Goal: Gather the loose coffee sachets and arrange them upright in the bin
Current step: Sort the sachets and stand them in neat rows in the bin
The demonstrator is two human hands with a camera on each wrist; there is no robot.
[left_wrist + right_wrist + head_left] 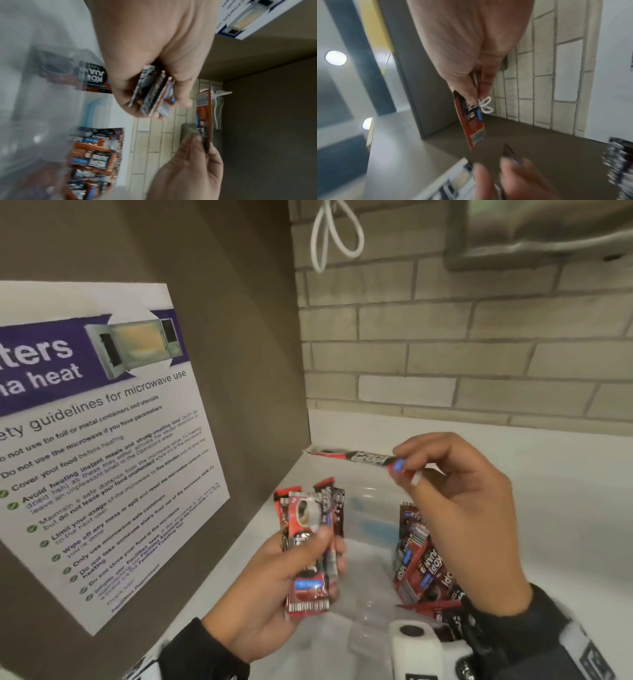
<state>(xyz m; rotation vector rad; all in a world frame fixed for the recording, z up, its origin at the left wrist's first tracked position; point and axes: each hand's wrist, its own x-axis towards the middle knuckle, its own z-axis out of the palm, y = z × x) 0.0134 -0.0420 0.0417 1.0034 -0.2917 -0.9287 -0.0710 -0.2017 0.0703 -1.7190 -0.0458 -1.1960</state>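
A small stack of sachets [310,556] is held in the left grip [274,587], one sachet [352,455] is pinched above it in the right grip [455,501], and below both some already stand in the clear bin [366,508], so more are left to go in.
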